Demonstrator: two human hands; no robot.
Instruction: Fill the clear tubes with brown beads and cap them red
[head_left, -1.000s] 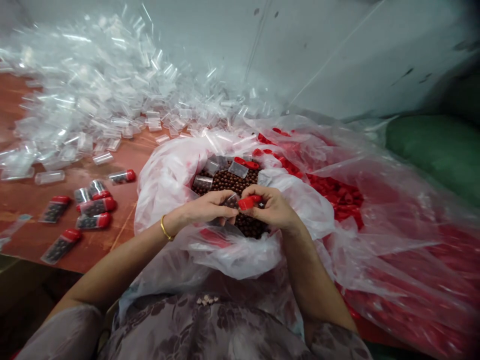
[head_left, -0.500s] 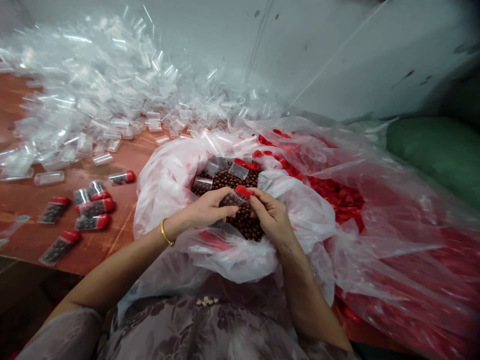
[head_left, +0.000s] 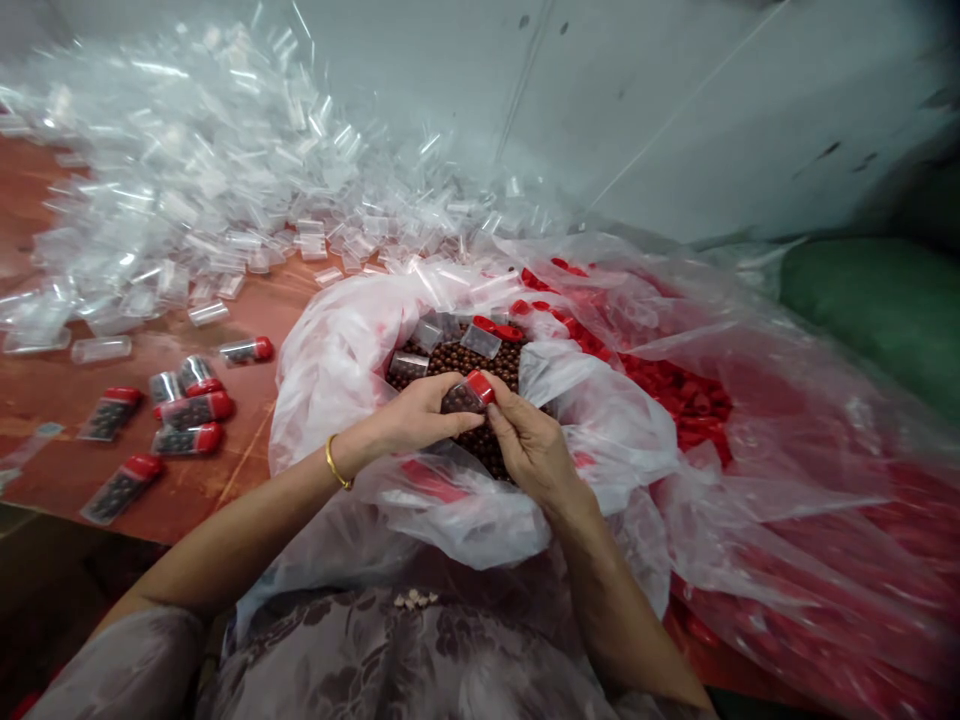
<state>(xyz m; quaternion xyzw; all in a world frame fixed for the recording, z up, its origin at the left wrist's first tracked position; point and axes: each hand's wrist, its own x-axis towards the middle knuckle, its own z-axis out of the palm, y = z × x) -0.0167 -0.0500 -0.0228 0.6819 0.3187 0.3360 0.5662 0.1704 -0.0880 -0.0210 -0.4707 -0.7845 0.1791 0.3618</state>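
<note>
A small clear container (head_left: 460, 401), with brown balls visible inside, is held over the opening of a white plastic bag (head_left: 319, 345), where a bed of loose brown balls (head_left: 489, 452) is exposed. Its clear body is gripped between the thumb and fingers of the left hand (head_left: 420, 412), while the red cap (head_left: 480, 386) at its right end is pinched by the thumb and fingertips of the right hand (head_left: 536, 435). Whether the cap is fully seated cannot be told. If it is pressed at a slant, it could be left crooked or popped off, and some contents could be spilled. The thin-looking wall could be dented if it is squeezed too hard by the left hand, and the smooth body could be let slip if it is held too loosely. Any spill would probably be caught by the bag below, unless the container is tipped beyond its rim. Trouble could also be caused by the soft folds near the right wrist: if they are snagged, the clear tube (head_left: 481, 341) lying on the balls could be shifted.
</note>
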